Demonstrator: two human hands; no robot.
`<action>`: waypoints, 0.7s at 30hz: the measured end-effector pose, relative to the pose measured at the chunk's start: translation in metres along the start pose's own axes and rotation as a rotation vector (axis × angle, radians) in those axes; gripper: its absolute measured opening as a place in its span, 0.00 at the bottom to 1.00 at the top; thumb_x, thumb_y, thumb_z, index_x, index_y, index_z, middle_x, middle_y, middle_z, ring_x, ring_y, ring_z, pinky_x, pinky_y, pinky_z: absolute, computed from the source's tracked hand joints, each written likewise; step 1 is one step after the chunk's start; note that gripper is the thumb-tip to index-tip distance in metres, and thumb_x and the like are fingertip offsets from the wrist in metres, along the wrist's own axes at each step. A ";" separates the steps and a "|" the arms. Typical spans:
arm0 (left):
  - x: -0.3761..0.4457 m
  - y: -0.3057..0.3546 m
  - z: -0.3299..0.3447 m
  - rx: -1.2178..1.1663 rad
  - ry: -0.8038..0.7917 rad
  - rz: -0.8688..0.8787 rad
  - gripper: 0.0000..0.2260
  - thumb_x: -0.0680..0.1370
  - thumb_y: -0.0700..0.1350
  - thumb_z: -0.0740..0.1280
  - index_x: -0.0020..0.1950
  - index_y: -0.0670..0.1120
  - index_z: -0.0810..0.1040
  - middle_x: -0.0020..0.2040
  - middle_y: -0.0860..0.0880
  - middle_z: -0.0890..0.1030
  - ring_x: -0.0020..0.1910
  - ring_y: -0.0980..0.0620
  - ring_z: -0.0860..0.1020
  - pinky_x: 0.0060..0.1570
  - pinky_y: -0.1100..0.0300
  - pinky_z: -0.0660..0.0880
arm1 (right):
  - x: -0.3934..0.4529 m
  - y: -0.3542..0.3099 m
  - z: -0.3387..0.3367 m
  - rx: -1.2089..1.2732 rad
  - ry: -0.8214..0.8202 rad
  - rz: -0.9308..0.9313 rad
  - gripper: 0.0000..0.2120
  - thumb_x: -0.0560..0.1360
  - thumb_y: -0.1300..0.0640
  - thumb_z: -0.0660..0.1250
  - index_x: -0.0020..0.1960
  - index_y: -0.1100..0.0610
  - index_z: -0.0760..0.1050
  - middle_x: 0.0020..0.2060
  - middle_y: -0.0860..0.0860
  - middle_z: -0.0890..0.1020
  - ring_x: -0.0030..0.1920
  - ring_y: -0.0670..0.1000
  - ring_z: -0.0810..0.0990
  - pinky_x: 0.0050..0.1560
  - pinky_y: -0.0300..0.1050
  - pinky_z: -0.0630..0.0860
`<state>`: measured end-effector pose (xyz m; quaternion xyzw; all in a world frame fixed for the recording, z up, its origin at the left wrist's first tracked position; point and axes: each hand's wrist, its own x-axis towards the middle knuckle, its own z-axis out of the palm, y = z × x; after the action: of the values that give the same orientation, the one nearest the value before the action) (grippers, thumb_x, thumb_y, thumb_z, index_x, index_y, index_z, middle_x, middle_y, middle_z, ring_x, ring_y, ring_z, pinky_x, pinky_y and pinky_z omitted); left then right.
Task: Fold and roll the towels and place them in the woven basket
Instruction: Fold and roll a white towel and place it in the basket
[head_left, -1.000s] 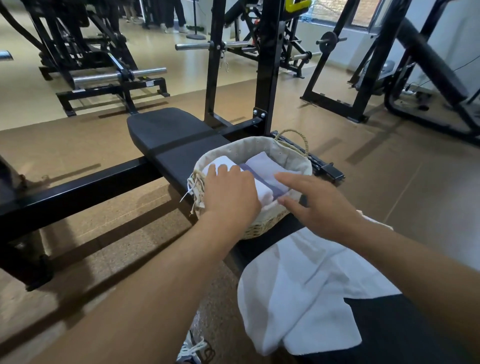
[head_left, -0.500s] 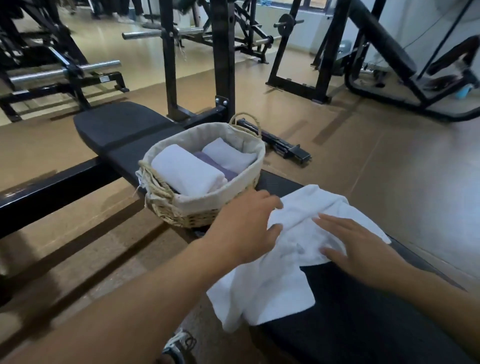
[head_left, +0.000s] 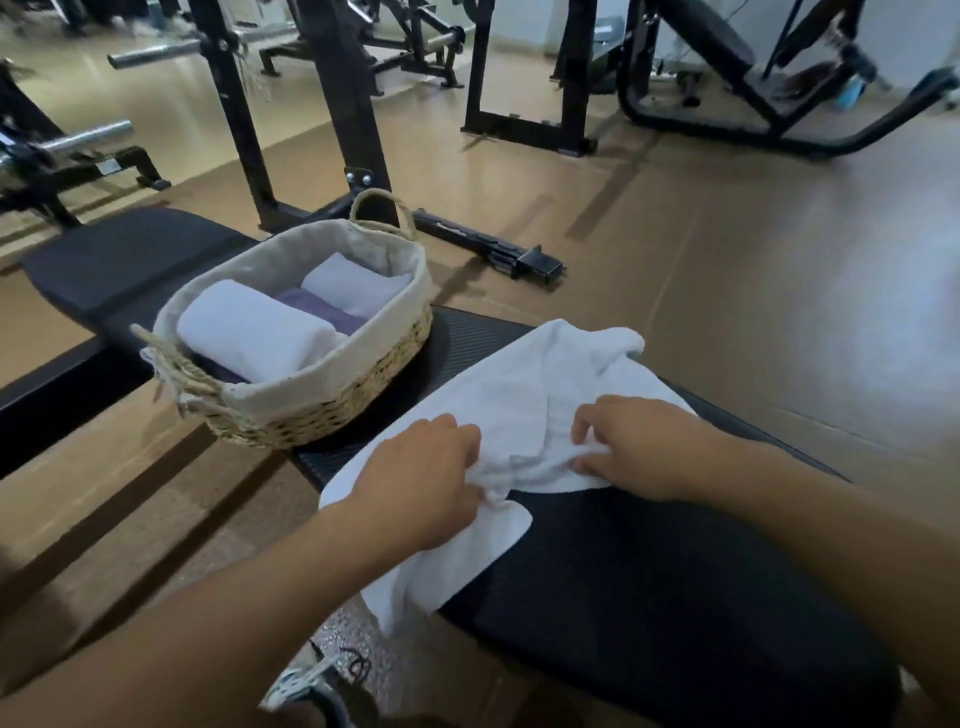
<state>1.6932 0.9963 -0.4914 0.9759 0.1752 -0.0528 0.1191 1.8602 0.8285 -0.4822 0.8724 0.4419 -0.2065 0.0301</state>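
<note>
White towel (head_left: 524, 395), loose and rumpled, lies on the black bench pad (head_left: 649, 597), its long axis running from the near-left edge, where a corner hangs over, to the far right. Beside it on the pad stands one woven basket (head_left: 332, 410) holding two rolled white towels (head_left: 254, 332) over something purple (head_left: 317, 306). Left hand (head_left: 415, 488) and right hand (head_left: 644, 447) each pinch bunched cloth at the towel's near edge.

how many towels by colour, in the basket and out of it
White, rolled, in the woven basket: 2 (white roll nearer, white roll farther)
Purple towel in the basket, between and under them: 1 visible
Loose white towel on the bench, gripped by both hands: 1
Total: 4
</note>
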 end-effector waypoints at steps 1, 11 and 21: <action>0.001 0.000 0.000 -0.017 0.013 0.006 0.08 0.77 0.50 0.65 0.45 0.52 0.66 0.46 0.53 0.72 0.47 0.50 0.72 0.41 0.56 0.63 | -0.005 -0.001 -0.001 0.011 -0.047 0.012 0.16 0.79 0.39 0.62 0.61 0.47 0.72 0.51 0.45 0.78 0.51 0.49 0.76 0.50 0.44 0.70; 0.011 0.005 -0.004 -0.258 0.108 0.013 0.08 0.73 0.41 0.64 0.45 0.53 0.68 0.40 0.52 0.79 0.39 0.47 0.77 0.39 0.48 0.76 | -0.075 -0.014 -0.006 0.335 -0.266 -0.085 0.10 0.79 0.42 0.65 0.58 0.42 0.80 0.44 0.43 0.86 0.37 0.42 0.84 0.49 0.40 0.80; -0.006 0.022 -0.015 -0.169 0.139 0.135 0.15 0.69 0.64 0.72 0.42 0.56 0.72 0.38 0.58 0.77 0.40 0.62 0.74 0.36 0.60 0.68 | -0.058 0.094 -0.014 0.081 -0.026 0.496 0.36 0.51 0.20 0.60 0.43 0.47 0.79 0.40 0.46 0.83 0.43 0.50 0.82 0.52 0.53 0.80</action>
<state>1.6961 0.9777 -0.4711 0.9733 0.1206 0.0379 0.1918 1.9082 0.7308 -0.4590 0.9520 0.2051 -0.2216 0.0506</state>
